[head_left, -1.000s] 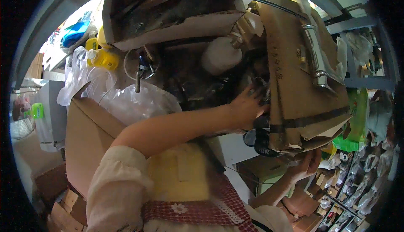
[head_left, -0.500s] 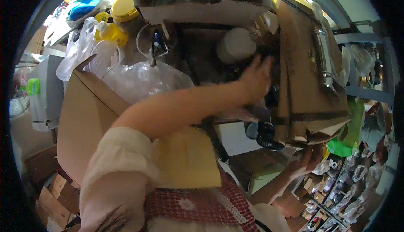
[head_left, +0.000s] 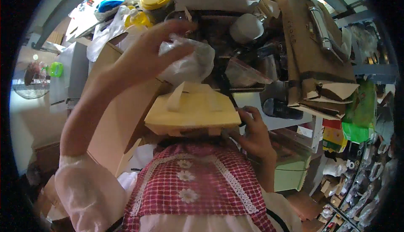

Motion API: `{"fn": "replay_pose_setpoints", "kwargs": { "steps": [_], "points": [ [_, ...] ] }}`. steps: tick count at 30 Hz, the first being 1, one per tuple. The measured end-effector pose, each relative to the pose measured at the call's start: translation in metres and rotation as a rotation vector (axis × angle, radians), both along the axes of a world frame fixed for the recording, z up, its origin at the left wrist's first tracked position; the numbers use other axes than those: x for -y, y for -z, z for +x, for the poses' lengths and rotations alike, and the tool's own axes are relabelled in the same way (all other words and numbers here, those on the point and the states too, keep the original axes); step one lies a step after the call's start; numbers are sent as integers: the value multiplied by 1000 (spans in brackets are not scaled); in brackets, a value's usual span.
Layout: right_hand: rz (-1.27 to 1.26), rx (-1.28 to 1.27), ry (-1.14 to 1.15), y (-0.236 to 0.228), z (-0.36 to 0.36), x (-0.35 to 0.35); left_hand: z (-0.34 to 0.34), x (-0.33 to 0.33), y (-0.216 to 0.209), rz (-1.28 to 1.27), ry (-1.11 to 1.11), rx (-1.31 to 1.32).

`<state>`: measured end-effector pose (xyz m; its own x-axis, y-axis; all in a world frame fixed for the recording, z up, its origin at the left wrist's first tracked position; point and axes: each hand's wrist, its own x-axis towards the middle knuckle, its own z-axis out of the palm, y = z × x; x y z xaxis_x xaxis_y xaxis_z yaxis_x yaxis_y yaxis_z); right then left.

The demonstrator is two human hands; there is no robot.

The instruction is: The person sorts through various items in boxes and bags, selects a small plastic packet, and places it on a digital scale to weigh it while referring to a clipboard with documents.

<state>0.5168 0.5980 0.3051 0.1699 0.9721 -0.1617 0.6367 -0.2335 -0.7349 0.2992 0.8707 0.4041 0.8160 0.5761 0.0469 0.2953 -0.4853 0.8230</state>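
Upper left of centre: spreads left hand [head_left: 143, 52] wide, nothing visible held, in front of clear plastic bag [head_left: 191, 68]. Frame centre: yellow box-like piece [head_left: 191, 113]. Just right: half-curls right hand [head_left: 256, 136] around its right corner; cannot tell whether pinched.

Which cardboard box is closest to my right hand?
The pale yellow box by your red checked apron: your right hand is at its right end. The brown box on the right and tan box on the left are farther off.
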Motion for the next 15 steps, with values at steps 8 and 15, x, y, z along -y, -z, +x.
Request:
{"fn": "replay_pose_setpoints", "kwargs": {
  "steps": [8,15],
  "points": [
    [131,315,87,51,-5,0,-53,129,14,659,57,-330],
    [171,-5,66,69,12,-11,-51,138,36,769,171,-167]
  ]
}}
